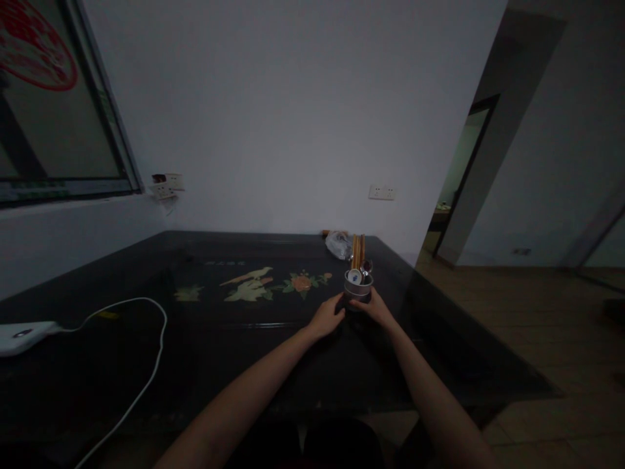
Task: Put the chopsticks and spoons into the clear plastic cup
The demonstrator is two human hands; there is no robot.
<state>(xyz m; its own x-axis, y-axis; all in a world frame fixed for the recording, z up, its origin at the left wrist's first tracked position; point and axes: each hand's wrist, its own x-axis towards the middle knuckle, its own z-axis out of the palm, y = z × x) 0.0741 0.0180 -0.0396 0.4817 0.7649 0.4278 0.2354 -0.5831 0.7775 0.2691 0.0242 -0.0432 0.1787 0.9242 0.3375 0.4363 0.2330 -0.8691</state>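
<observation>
Both our left hand (329, 317) and right hand (370, 305) grip the cup (359, 292), on our side of the plastic bag (338, 245). Its tall chopsticks (359, 251) could topple it if we tilt unevenly

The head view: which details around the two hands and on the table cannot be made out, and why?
Head view: lower ends of the brown sticks, hidden inside the container.
Head view: part of the container's lower front, covered by the right hand.
Head view: exact fingertip contact of the left hand, too small and dark.
Head view: whether the plastic bag holds anything, blurred.
Head view: left end of the white device, cut by the picture edge.
</observation>
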